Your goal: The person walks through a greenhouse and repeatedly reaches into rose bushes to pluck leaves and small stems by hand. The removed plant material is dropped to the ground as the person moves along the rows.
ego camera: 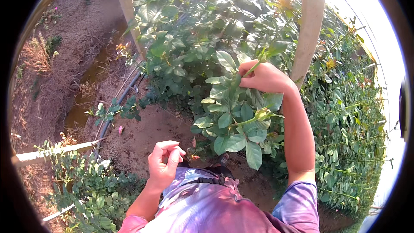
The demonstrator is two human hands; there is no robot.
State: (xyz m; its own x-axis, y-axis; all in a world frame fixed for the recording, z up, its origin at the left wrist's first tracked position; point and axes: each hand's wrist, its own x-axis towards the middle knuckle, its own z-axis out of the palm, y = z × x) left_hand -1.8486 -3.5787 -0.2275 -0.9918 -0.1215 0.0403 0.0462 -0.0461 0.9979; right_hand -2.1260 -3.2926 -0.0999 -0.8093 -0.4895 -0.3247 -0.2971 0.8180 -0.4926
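Observation:
My right hand (266, 76) reaches up into the rose bushes, its thumb and fingers closed around a green rose stem (251, 68) just below its top. Broad leaves (235, 142) hang below and left of that hand. Another rose stem with a pale green bud (262, 114) stands out below the hand, in front of the forearm. My left hand (165, 161) is raised before my waist, left of the leaves, with its fingers curled and the thumb near the fingertips. Nothing shows in it, though the inside of the curl is partly hidden.
A pale post (310, 22) rises right of my right hand; another (129, 13) stands upper left. A dark hose (121, 98) runs along the soil beside a muddy ditch (84, 94). A pale bar (58, 152) juts in at left, above more rose bushes (100, 197). Dense bushes (343, 129) line the right.

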